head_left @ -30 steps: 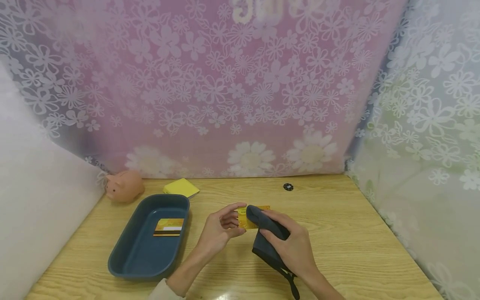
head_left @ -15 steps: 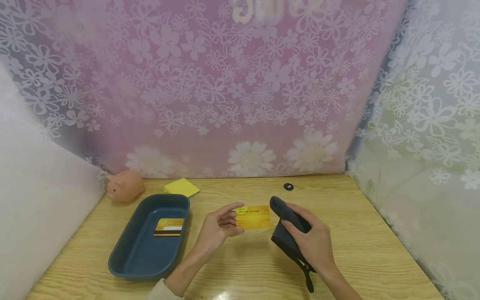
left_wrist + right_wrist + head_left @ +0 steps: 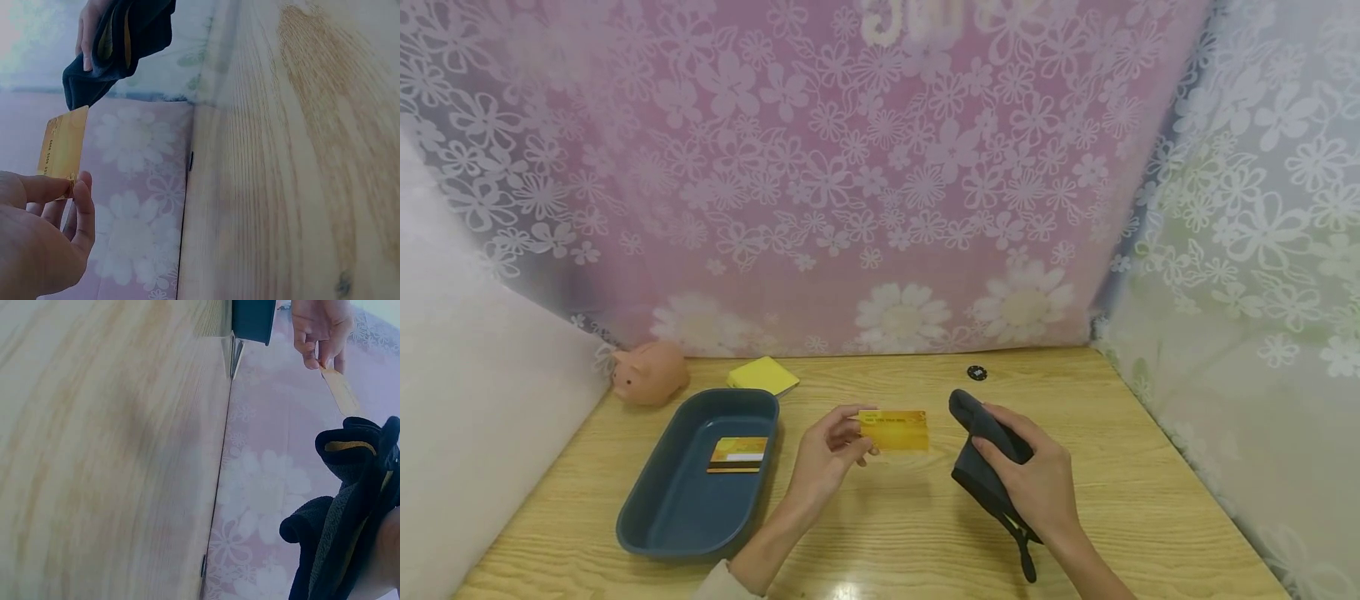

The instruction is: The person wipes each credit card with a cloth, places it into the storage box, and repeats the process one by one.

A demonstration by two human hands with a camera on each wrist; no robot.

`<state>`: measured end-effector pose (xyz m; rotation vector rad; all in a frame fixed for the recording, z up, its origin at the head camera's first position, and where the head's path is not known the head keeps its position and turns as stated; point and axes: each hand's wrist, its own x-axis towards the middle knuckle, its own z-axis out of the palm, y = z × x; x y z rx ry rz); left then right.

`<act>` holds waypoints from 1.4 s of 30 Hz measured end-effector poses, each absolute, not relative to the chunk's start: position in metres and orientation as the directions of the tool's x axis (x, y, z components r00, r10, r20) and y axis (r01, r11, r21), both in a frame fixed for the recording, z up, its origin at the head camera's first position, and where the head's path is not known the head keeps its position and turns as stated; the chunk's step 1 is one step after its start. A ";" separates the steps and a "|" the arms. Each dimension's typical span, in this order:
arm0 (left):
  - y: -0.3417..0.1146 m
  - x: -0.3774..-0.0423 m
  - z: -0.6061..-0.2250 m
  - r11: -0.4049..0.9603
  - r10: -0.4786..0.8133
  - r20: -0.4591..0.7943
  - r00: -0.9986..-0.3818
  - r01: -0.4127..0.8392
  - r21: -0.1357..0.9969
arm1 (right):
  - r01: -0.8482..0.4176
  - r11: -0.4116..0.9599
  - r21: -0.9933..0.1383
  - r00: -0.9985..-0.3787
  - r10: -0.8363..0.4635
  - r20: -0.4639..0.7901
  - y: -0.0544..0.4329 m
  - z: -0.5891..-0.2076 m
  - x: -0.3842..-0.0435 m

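Note:
Above the table, my left hand [image 3: 822, 457] pinches a gold bank card [image 3: 897, 431] at its left edge, between thumb and fingers. The card's printed number faces up in the head view; its free end points right in the left wrist view too [image 3: 65, 147]. To the right, my right hand [image 3: 1043, 482] grips a bunched dark grey cloth [image 3: 987, 462] with black edging and a hanging loop. Yellow shows inside its folds in the right wrist view. A gap separates cloth and card. A second gold card [image 3: 736, 455], stripe side up, lies in the blue tray [image 3: 673, 512].
A pink piggy bank [image 3: 650, 373] stands behind the tray at the far left. Beside it lies a yellow block, perhaps a notepad [image 3: 763, 374]. A black poker chip [image 3: 977, 373] lies near the table's back edge. Floral curtains hang at the back and right.
The cloth was over the card a second ago; my right hand has drawn it off to the right. My left hand has shifted slightly left with the card, its thumb now over the card's face.

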<state>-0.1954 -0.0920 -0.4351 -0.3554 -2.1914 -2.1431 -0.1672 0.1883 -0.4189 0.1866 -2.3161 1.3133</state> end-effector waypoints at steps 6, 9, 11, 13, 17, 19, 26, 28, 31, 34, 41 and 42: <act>-0.091 -0.195 -0.436 0.020 0.087 0.224 -0.971 0.226 0.974 | -0.345 0.526 -0.777 -0.881 0.103 0.461 0.187 -0.418 -0.167; -0.090 -0.196 -0.436 -0.011 0.092 0.252 -0.963 0.252 0.968 | -0.342 0.523 -0.781 -0.884 0.103 0.456 0.187 -0.418 -0.167; -0.090 -0.196 -0.437 -0.038 0.091 0.264 -0.960 0.262 0.964 | -0.339 0.524 -0.781 -0.885 0.103 0.454 0.187 -0.419 -0.167; -0.089 -0.195 -0.437 -0.055 0.081 0.270 -0.959 0.266 0.962 | -0.336 0.528 -0.780 -0.885 0.106 0.453 0.186 -0.419 -0.167; -0.089 -0.195 -0.437 -0.060 0.065 0.259 -0.964 0.255 0.965 | -0.333 0.534 -0.777 -0.885 0.108 0.453 0.186 -0.420 -0.167; -0.090 -0.195 -0.437 -0.068 0.075 0.249 -0.966 0.244 0.967 | -0.332 0.536 -0.776 -0.885 0.108 0.453 0.185 -0.420 -0.166; -0.093 -0.192 -0.436 -0.117 0.169 0.248 -0.954 0.231 0.966 | -0.345 0.530 -0.774 -0.881 0.102 0.463 0.182 -0.419 -0.167; -0.093 -0.192 -0.435 -0.127 0.181 0.242 -0.953 0.222 0.967 | -0.354 0.523 -0.775 -0.879 0.097 0.467 0.180 -0.419 -0.167; -0.092 -0.192 -0.435 -0.138 0.185 0.221 -0.958 0.197 0.971 | -0.368 0.512 -0.776 -0.878 0.083 0.471 0.178 -0.419 -0.166; -0.090 -0.193 -0.437 -0.122 0.178 0.200 -0.964 0.180 0.976 | -0.389 0.496 -0.776 -0.874 0.068 0.481 0.175 -0.419 -0.166; -0.087 -0.192 -0.438 -0.085 0.133 0.197 -0.971 0.187 0.979 | -0.441 0.450 -0.777 -0.863 0.026 0.505 0.165 -0.418 -0.163; -0.087 -0.192 -0.437 -0.079 0.129 0.193 -0.973 0.184 0.980 | -0.449 0.440 -0.778 -0.862 0.018 0.507 0.163 -0.418 -0.163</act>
